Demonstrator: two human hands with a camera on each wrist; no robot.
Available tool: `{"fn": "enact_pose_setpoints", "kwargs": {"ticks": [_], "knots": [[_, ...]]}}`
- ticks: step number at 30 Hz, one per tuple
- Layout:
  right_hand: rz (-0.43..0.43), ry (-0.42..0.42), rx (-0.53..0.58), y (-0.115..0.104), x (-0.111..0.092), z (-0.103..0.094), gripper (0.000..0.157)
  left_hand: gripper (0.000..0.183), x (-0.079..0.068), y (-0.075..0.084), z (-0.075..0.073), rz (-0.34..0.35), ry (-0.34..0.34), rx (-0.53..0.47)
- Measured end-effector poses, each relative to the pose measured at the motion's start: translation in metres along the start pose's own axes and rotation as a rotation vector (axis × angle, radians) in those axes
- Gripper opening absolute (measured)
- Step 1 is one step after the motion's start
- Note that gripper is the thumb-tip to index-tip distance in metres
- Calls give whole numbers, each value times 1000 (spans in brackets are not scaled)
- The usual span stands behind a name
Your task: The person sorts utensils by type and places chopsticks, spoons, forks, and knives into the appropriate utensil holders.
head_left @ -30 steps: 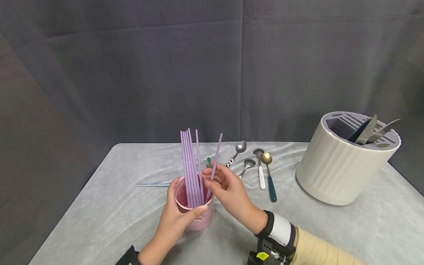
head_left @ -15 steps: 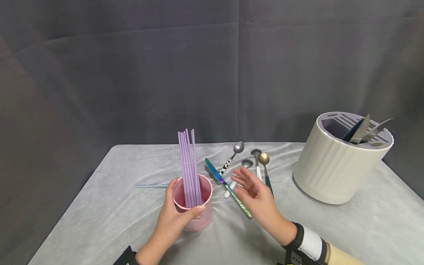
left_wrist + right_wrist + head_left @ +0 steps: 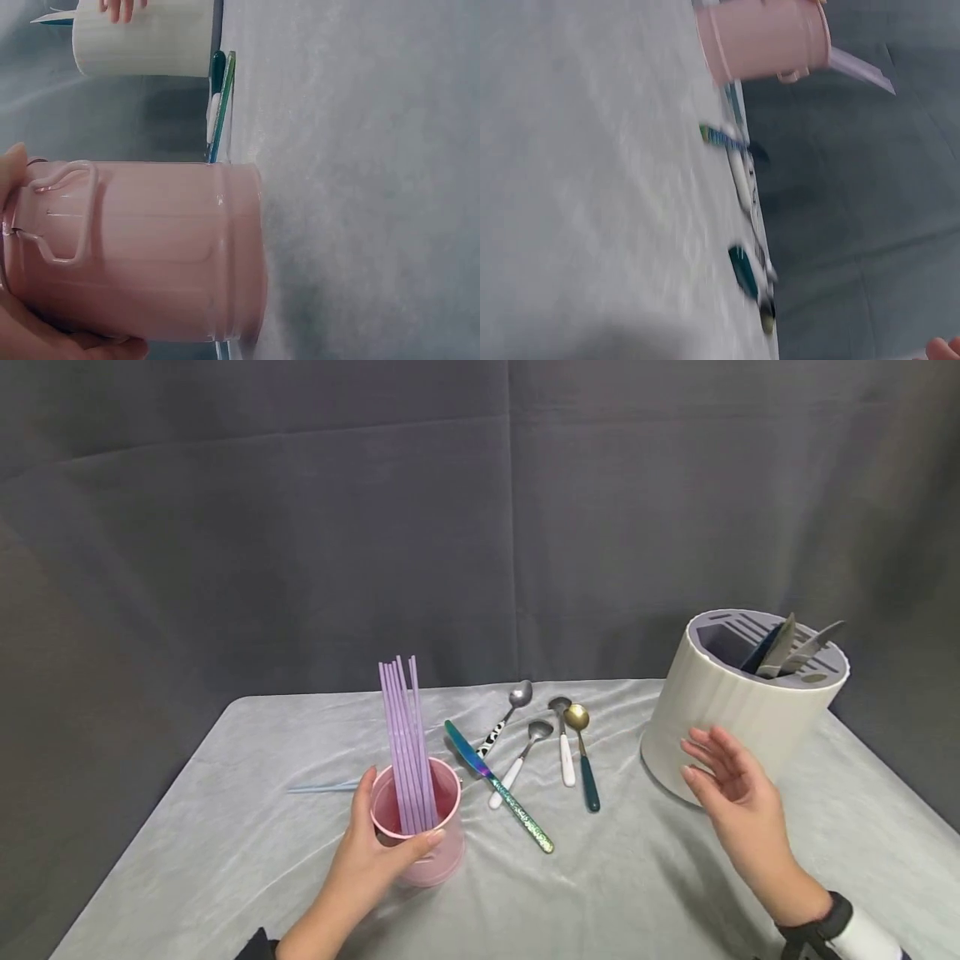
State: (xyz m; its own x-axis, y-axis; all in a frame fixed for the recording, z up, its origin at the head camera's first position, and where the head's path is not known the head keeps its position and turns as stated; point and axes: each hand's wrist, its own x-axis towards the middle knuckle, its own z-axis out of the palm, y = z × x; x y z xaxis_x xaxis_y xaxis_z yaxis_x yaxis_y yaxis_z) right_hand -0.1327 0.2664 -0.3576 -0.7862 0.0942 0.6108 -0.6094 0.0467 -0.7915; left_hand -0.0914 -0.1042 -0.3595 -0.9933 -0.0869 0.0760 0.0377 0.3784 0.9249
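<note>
My left hand (image 3: 367, 864) grips the pink bucket (image 3: 438, 862) round its rim, thumb at the front. The bucket stands upright on the table, and its side handle faces the left wrist view. Several long purple sticks (image 3: 408, 752) lean together inside it; whether they are straws or chopsticks I cannot tell. My right hand (image 3: 738, 797) is in the air in front of the white ribbed cutlery holder (image 3: 720, 718), fingers loosely bent, with nothing in them. Only its fingertips (image 3: 943, 349) show in the right wrist view.
Between bucket and holder lie a rainbow table knife (image 3: 495, 781), a cow-print spoon (image 3: 506, 718), a white-handled spoon (image 3: 523, 760) and a green-handled gold spoon (image 3: 585, 752). Knives (image 3: 780, 647) stick out of the holder. Pale blue sticks (image 3: 322, 787) lie left of the bucket.
My right hand has let go of a purple stick, which now stands with the others, and has moved right to the cutlery holder. The left hand keeps its hold. The head view has turned slightly right.
</note>
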Motion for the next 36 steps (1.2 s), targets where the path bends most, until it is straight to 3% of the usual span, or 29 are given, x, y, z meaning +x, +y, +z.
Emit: {"fn": "enact_pose_setpoints", "kwargs": {"ticks": [5, 11, 14, 17, 19, 22, 25, 28, 31, 33, 36], "knots": [[21, 66, -44, -3, -2, -28, 54, 114, 0, 0, -1, -13, -4, 30], [36, 148, -42, -5, -2, -40, 55, 121, 0, 0, -4, -11, -15, 70], [76, 237, -92, -7, 0, -45, 57, 123, -2, 2, -5, 8, -14, 70], [146, 330, -247, -7, 5, -51, 58, 117, -4, 6, -4, 60, 40, 85], [211, 377, -376, -5, 10, -57, 60, 108, -6, 8, -3, 134, 124, 109], [336, 397, -543, 0, 16, -64, 71, 94, -9, 13, 0, 298, 280, 150], [436, 344, -555, 5, 21, -69, 85, 80, -12, 18, 6, 520, 403, 176], [483, 232, -538, 10, 26, -74, 99, 67, -13, 28, 12, 718, 464, 183], [488, 145, -517, 15, 31, -77, 108, 60, -14, 41, 22, 871, 493, 172], [489, 111, -503, 17, 33, -78, 110, 53, -16, 48, 31, 928, 479, 165], [467, 107, -479, 19, 36, -80, 112, 43, -21, 55, 51, 920, 379, 191]]}}
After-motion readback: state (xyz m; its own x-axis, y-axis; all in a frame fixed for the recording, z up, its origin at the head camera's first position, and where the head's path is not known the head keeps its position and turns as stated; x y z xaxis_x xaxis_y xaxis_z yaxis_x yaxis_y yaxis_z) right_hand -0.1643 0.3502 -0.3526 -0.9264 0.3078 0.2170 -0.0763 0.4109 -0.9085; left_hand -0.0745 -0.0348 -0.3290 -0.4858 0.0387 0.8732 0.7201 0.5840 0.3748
